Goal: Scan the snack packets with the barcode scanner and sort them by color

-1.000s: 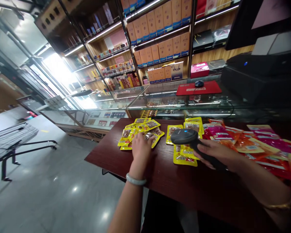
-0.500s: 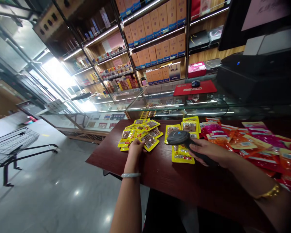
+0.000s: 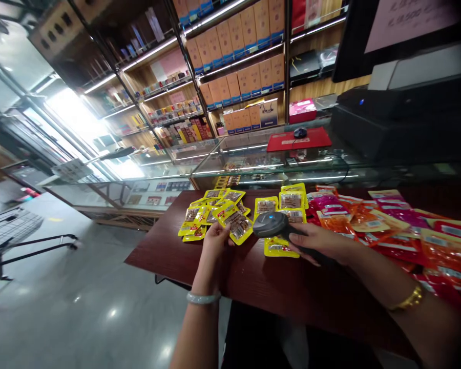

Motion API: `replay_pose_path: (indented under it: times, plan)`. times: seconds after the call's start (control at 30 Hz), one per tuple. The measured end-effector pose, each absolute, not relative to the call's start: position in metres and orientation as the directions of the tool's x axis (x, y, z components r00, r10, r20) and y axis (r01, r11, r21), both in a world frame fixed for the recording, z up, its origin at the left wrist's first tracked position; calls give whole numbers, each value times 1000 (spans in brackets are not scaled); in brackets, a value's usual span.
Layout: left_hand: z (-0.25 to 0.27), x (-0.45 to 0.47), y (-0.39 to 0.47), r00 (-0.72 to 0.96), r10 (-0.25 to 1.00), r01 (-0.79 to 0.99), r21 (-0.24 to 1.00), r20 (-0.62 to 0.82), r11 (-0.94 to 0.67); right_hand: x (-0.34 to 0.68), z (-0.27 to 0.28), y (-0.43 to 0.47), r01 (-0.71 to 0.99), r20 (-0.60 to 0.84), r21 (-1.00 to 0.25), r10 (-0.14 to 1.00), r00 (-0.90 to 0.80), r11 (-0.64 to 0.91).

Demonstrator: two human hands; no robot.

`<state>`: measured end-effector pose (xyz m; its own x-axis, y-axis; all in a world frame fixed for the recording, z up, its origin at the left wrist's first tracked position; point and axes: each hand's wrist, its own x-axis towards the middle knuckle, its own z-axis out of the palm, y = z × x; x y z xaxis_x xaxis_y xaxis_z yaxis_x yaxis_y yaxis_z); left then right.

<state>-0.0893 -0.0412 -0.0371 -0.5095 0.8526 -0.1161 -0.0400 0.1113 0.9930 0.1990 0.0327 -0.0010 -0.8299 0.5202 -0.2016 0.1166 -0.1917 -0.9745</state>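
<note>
My left hand (image 3: 214, 245), with a pale bangle at its wrist, pinches the near edge of a yellow snack packet (image 3: 238, 225) with a brown filling visible. That packet is tilted, in front of a loose pile of similar yellow packets (image 3: 194, 215). My right hand (image 3: 320, 242) is wrapped round the handle of a black barcode scanner (image 3: 271, 224), which has a small blue light on top. The scanner's head points left, close to the packet in my left hand. Under and behind the scanner lie more yellow packets (image 3: 292, 199), partly covered by it.
Orange, red and purple packets (image 3: 369, 220) spread over the right of the dark red tabletop (image 3: 249, 277). Behind stands a glass display counter (image 3: 211, 169) with a red mat (image 3: 318, 138) and a mouse (image 3: 300, 132). A shopping cart (image 3: 19, 230) stands left on the floor.
My left hand has lifted and tilted a yellow packet off the pile, toward the scanner. My right hand still grips the scanner. The whole view has shifted slightly.
</note>
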Motion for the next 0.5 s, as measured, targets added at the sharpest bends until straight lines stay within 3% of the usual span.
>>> replay_pose_path:
  times: [0.13, 0.33, 0.43, 0.5]
  plan:
    - [-34, -85, -34, -531, 837, -25, 990, -130, 138, 201, 1, 35, 115, -208, -972, 528, -823, -205]
    - [-33, -61, 0, -385, 920, 23, 995, -77, 94, 211, 2, 44, 58, -173, -977, 604, -778, -205]
    - [-30, -53, 30, -289, 957, 272, 958, -5, 87, 219, 6, 49, -16, -166, -968, 683, -711, -252]
    - [-23, -63, 49, -333, 935, 568, 817, 118, 100, 223, 6, 52, -25, -180, -963, 712, -678, -268]
